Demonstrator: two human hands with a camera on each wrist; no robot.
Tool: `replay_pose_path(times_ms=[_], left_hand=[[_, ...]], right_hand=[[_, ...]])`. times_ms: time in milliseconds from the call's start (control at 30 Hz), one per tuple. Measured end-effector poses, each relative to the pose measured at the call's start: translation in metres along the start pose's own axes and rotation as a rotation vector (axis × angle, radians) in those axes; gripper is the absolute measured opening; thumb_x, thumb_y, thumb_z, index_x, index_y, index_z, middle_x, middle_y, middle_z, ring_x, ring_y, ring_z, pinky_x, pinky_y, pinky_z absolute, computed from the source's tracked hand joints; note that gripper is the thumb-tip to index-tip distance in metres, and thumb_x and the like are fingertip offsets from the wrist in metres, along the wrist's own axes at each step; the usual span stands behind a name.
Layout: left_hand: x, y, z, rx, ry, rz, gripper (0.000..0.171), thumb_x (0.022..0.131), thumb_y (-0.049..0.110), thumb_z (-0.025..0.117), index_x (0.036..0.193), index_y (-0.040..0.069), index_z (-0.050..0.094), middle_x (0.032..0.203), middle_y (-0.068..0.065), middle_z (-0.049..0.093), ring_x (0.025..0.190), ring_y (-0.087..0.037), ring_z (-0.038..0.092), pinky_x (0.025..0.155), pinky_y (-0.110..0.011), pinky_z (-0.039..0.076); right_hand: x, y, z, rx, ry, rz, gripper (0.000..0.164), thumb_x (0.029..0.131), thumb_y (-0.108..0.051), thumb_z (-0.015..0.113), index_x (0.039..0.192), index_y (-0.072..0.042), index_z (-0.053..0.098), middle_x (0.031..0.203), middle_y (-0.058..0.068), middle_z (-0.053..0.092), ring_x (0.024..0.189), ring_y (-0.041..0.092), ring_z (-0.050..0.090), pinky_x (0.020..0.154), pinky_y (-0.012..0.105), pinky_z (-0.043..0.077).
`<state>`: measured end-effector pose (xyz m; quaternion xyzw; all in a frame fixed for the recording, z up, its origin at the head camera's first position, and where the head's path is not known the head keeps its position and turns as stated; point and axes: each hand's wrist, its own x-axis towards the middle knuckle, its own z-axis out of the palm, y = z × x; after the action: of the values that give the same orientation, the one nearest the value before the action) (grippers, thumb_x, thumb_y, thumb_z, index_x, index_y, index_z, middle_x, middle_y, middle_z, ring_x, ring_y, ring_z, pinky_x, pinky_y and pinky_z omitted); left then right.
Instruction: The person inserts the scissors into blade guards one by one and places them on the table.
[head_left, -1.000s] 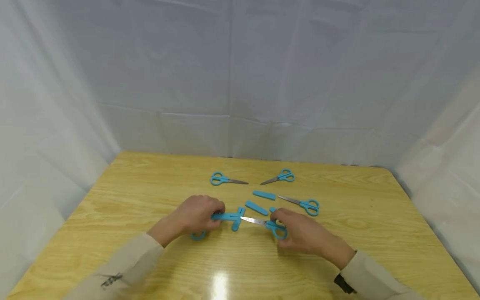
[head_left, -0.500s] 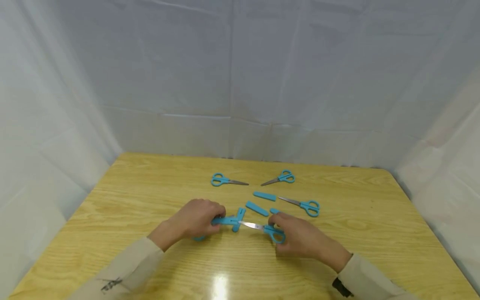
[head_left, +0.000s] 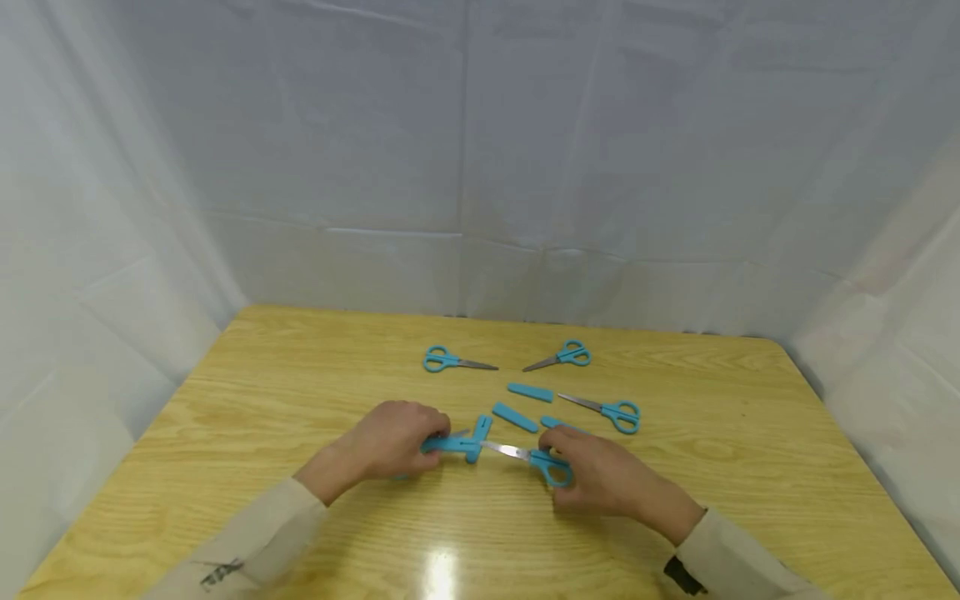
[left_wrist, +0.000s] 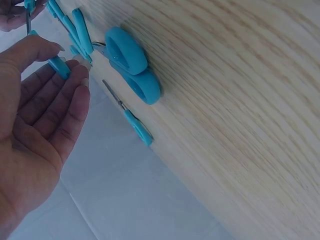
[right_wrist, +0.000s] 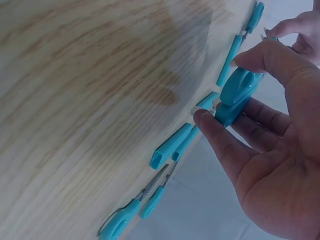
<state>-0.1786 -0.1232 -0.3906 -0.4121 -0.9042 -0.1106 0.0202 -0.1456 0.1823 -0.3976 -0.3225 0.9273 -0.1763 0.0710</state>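
Note:
In the head view my left hand (head_left: 397,437) pinches a light-blue blade cover (head_left: 450,445) between thumb and fingers. My right hand (head_left: 607,475) grips a pair of scissors by its blue handles (head_left: 551,469), blades (head_left: 508,451) pointing left. The blade tip is right at the cover's end, in line with it. A second blade cover (head_left: 483,427) lies slantwise behind that end. Beneath my left hand lies another pair of scissors, mostly hidden in the head view; its handles (left_wrist: 132,67) show large in the left wrist view.
On the wooden table (head_left: 315,358), scissors lie at back left (head_left: 441,359), scissors at back right (head_left: 573,353) and scissors farther right (head_left: 618,415). Loose covers include one cover (head_left: 530,392), a cover nearer me (head_left: 515,417) and a cover (head_left: 558,423) partly behind my right hand. White sheeting (head_left: 465,167) surrounds the table.
Both hands have shifted slightly toward me, the cover and the scissors with them. The scissors' handle under my left hand has become more hidden; the cover behind my right hand shows more.

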Motion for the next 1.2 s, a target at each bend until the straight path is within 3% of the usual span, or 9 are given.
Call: replay_pose_path(times_ms=[567,667,767,933,1033,1200], left_hand=[[0.001,0.001,0.002,-0.047,-0.024,0.011,0.012,0.075,0.013,0.066,0.074,0.018,0.056,0.066,0.012,0.045,0.058,-0.006,0.039,0.052,-0.024,0.036],[0.001,0.002,0.002,-0.048,-0.023,0.014,0.014,0.076,0.013,0.067,0.073,0.018,0.054,0.065,0.013,0.043,0.057,-0.006,0.038,0.051,-0.024,0.035],[0.001,0.003,0.002,-0.039,-0.020,0.019,0.016,0.075,0.013,0.067,0.072,0.019,0.053,0.065,0.013,0.042,0.057,-0.005,0.037,0.051,-0.024,0.034],[0.002,0.006,0.002,-0.027,-0.019,0.043,0.015,0.075,0.014,0.067,0.071,0.018,0.053,0.066,0.013,0.046,0.057,-0.004,0.038,0.052,-0.024,0.036],[0.004,0.008,0.004,-0.036,-0.029,0.053,0.012,0.077,0.014,0.068,0.074,0.017,0.057,0.069,0.012,0.050,0.058,-0.004,0.040,0.053,-0.023,0.037],[0.008,0.014,0.007,-0.059,-0.052,0.059,0.006,0.081,0.015,0.068,0.079,0.015,0.062,0.075,0.009,0.057,0.062,-0.003,0.044,0.056,-0.023,0.042]], right_hand=[[0.002,-0.002,0.006,-0.020,-0.003,-0.028,0.046,0.073,-0.018,0.071,0.116,-0.015,0.055,0.108,-0.004,0.057,0.086,0.009,0.052,0.071,0.030,0.047],[0.003,-0.002,0.006,-0.038,0.003,-0.036,0.046,0.074,-0.019,0.071,0.117,-0.015,0.055,0.115,-0.001,0.058,0.101,0.014,0.056,0.079,0.033,0.049],[0.004,-0.002,0.005,-0.045,0.000,-0.038,0.045,0.075,-0.019,0.069,0.118,-0.016,0.056,0.121,0.001,0.057,0.120,0.023,0.051,0.088,0.038,0.048],[0.006,-0.003,0.002,-0.042,-0.013,-0.051,0.043,0.077,-0.019,0.069,0.119,-0.016,0.057,0.122,-0.001,0.056,0.125,0.025,0.047,0.089,0.037,0.048],[0.007,-0.005,0.001,-0.032,-0.018,-0.062,0.043,0.077,-0.019,0.070,0.119,-0.016,0.057,0.119,-0.003,0.055,0.118,0.021,0.052,0.088,0.036,0.049],[0.009,-0.010,-0.002,0.006,-0.031,-0.081,0.045,0.077,-0.018,0.070,0.119,-0.015,0.057,0.113,-0.006,0.053,0.085,0.009,0.052,0.072,0.026,0.047]])
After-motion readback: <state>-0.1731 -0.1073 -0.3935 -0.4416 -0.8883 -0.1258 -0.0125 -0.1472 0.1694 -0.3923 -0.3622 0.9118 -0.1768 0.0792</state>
